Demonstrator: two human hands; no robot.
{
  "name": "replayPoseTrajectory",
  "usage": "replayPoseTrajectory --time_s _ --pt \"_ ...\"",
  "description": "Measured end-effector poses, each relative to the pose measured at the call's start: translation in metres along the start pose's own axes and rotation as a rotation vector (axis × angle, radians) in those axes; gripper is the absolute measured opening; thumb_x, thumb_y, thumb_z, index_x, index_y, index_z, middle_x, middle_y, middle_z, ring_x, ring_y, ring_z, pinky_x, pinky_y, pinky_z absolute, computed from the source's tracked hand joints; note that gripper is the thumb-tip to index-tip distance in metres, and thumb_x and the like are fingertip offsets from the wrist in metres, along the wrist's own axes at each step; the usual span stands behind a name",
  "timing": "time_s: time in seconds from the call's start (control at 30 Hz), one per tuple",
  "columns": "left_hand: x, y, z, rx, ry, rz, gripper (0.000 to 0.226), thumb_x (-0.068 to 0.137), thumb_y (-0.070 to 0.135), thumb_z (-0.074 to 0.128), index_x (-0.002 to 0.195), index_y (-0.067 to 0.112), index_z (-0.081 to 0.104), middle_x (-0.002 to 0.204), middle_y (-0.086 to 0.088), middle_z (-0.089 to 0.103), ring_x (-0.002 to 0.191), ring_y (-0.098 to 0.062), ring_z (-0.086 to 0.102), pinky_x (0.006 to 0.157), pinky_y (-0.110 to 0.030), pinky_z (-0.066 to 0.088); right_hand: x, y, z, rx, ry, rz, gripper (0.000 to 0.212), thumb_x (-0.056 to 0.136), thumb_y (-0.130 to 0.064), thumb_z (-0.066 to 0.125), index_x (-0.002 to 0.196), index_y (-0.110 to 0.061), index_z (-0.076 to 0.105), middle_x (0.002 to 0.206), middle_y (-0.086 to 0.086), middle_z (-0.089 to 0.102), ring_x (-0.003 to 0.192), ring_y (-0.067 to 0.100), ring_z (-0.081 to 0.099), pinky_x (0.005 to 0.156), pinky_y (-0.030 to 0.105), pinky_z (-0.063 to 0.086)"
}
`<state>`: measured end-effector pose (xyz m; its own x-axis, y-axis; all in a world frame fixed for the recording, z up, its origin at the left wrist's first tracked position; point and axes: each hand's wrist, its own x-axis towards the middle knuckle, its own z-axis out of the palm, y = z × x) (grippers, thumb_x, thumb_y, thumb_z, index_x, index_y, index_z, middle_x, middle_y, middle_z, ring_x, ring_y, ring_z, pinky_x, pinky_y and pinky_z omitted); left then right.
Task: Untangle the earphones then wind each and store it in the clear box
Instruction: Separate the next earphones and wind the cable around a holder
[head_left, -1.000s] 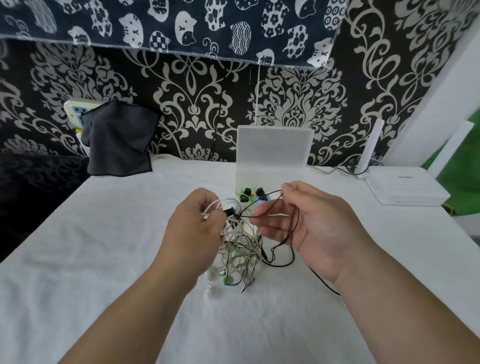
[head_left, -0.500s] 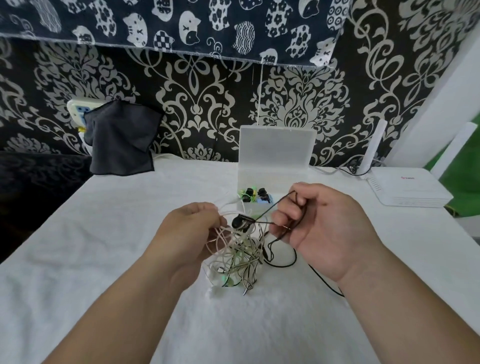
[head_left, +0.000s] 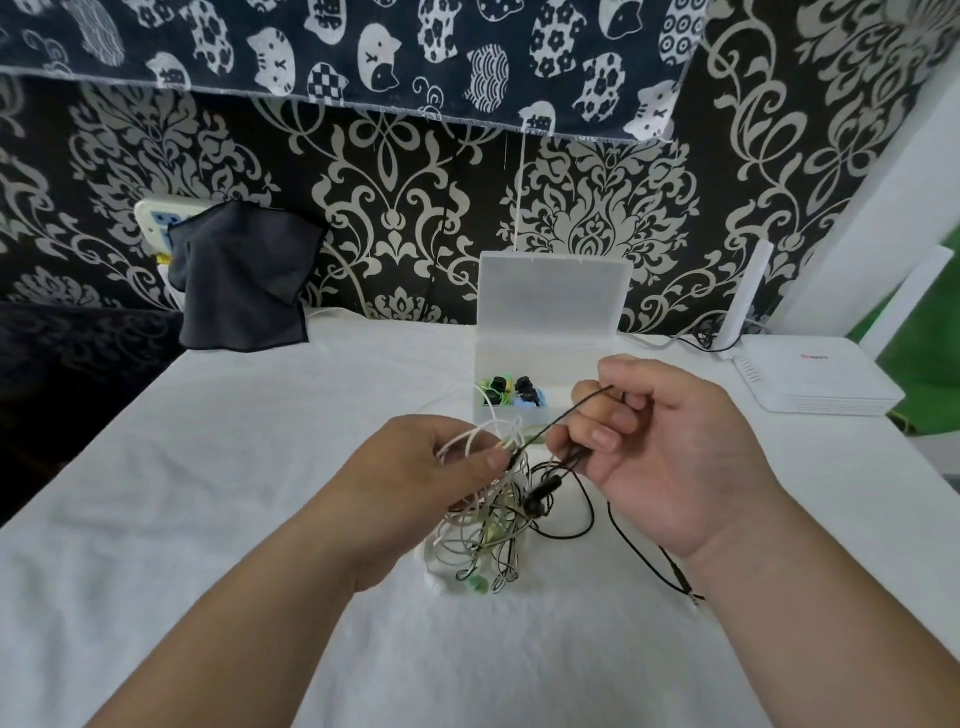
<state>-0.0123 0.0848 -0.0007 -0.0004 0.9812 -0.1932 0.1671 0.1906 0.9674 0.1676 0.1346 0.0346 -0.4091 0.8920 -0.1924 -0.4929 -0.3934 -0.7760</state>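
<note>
While left fingers (head_left: 488, 460) pinch the tangle (head_left: 483, 540) before the box (head_left: 553, 296), right fingers (head_left: 597, 439) clamped on black cord (head_left: 566, 414) should pull gently.

White tablecloth (head_left: 208, 493), black-and-cream damask wallpaper (head_left: 395, 208) — black, white and green earphone cables (head_left: 493, 535).

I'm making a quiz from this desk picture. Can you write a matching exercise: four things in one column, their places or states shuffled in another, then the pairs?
1. thin black earphone cable
2. tangled bunch of pale earphone cables
3. clear plastic box
4. dark grey cloth

A. open, lid up
B. held by the left hand, trailing onto the table
C. draped at back left
D. pinched by the right hand

Pairs: 1-D, 2-B, 3-A, 4-C.
</note>
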Motion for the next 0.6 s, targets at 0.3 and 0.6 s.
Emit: replayPoseTrajectory --time_s 0.3,0.6 --pt "0.003 0.002 0.002 -0.215 0.305 -0.13 0.021 0.099 0.012 0.056 0.084 0.004 0.068 0.073 -0.017 0.068 0.065 -0.026 0.058 0.065 -0.034 0.048 0.002 0.008 -0.003 -0.413 0.129 -0.017 0.04 0.083 0.018 0.049 0.056 -0.01 0.042 0.068 0.014 0.062 0.054 0.024 0.066 0.068 0.042 0.06" --pt "0.002 0.004 -0.001 -0.412 0.247 -0.16 0.012 0.095 0.009 0.061 0.094 0.0 0.069 0.074 -0.015 0.071 0.059 -0.019 0.062 0.05 -0.021 0.048 0.002 0.014 -0.005 -0.557 0.175 0.007 0.04 0.082 0.019 0.052 0.056 -0.011 0.045 0.074 0.017 0.07 0.062 0.031 0.071 0.064 0.034 0.057"
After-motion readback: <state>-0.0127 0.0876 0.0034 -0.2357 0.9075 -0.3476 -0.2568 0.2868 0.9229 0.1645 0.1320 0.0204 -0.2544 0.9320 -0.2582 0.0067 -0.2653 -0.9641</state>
